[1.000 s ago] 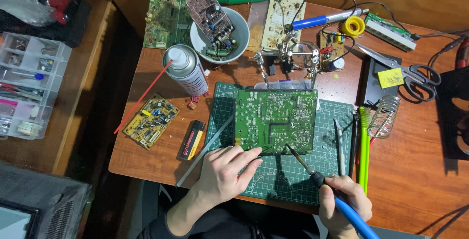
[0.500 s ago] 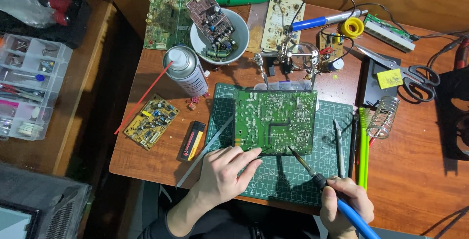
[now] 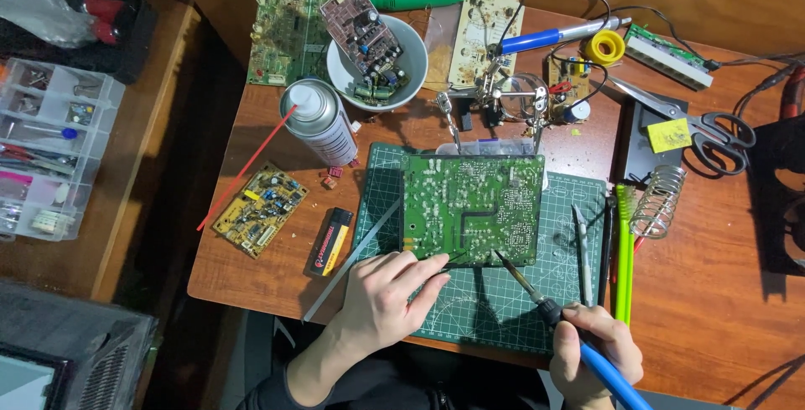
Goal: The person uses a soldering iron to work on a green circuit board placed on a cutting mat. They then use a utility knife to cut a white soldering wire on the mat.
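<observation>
Your left hand (image 3: 381,301) pinches thin tweezers (image 3: 453,257) at the green board (image 3: 472,207). Your right hand (image 3: 591,351) grips the blue soldering iron (image 3: 570,334) tight, near a silver spray can (image 3: 321,121).

Six circuit boards show: a large green one (image 3: 472,209) on the one cutting mat (image 3: 503,301), a yellow one (image 3: 259,209) by the bench's left edge, a green one (image 3: 283,33) at the back, a brownish one (image 3: 363,37) in the single white bowl (image 3: 412,66), a cream one (image 3: 478,28), and a small one (image 3: 568,79). One spray can (image 3: 321,121), one pair of scissors (image 3: 700,125), one solder reel (image 3: 605,46), two blue-handled irons (image 3: 549,37) (image 3: 587,351), two hands (image 3: 381,301) (image 3: 591,351).
</observation>
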